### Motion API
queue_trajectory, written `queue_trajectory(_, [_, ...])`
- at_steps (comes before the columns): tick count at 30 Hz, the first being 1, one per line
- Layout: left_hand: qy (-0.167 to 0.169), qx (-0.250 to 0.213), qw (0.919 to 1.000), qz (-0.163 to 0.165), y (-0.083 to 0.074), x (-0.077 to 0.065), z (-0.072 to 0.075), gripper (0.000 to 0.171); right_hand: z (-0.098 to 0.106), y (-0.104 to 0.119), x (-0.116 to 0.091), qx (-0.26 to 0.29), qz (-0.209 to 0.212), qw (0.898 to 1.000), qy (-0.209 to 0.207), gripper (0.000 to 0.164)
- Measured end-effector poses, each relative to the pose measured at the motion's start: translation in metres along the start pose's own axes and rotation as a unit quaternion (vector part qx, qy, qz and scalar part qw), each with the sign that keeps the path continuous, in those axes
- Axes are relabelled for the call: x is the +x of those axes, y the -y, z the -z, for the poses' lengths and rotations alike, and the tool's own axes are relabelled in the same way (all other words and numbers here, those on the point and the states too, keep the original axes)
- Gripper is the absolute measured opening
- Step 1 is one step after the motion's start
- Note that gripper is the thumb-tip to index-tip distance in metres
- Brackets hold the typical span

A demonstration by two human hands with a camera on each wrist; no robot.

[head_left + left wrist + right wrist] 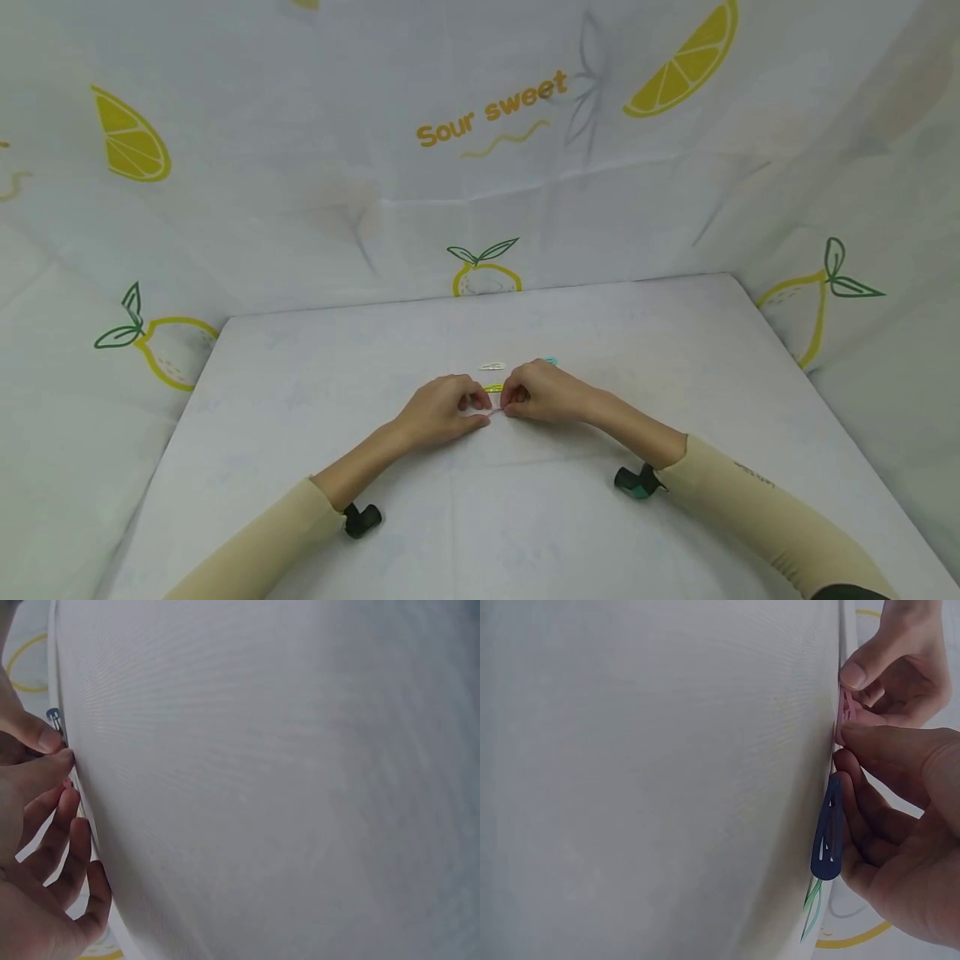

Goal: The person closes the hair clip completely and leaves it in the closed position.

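Note:
A small pink snap hair clip (845, 712) spans the gap between both hands, just above the white tabletop. My right hand (546, 392) pinches one end between thumb and fingertips. At the other end, my left hand (441, 410) holds it with thumb and fingers, its remaining fingers loosely bent. Beside the right fingers in the right wrist view is a navy hair clip (826, 836), hidden from the head view. Just beyond the fingertips lies a yellow hair clip (493, 387), partly covered by the right hand. Fingers hide much of the pink clip.
Farther back on the white tabletop (360, 358) lies a white hair clip (492, 367). A teal hair clip (551, 361) peeks out behind the right hand. Cloth with lemon prints (487, 279) hangs behind and at both sides of the table.

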State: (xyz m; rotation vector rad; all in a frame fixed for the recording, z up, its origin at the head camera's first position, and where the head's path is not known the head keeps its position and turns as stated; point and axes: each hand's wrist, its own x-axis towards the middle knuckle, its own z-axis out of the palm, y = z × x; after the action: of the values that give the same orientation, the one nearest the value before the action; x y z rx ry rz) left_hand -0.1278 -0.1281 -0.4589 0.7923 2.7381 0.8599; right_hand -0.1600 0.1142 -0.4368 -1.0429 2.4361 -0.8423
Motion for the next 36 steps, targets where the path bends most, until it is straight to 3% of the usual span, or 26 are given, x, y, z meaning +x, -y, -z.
queue_trajectory(9, [-0.008,-0.001,1.0,-0.001,0.0,0.0,0.0,0.008,-0.001,0.002,-0.002,-0.02,0.026,0.999,-0.041,0.005])
queue_trajectory(23, [-0.044,-0.03,0.9986,0.002,0.004,-0.001,0.015,0.005,0.002,0.008,-0.004,-0.013,0.054,0.991,-0.12,0.007])
queue_trajectory(29, [-0.06,-0.039,0.9971,-0.027,0.006,-0.001,0.018,0.007,0.005,0.008,-0.005,0.008,0.051,0.99,-0.128,0.003])
queue_trajectory(36, [-0.076,-0.051,0.995,-0.038,0.005,-0.002,0.019,0.007,0.005,0.006,-0.005,0.059,0.047,0.99,-0.123,0.005])
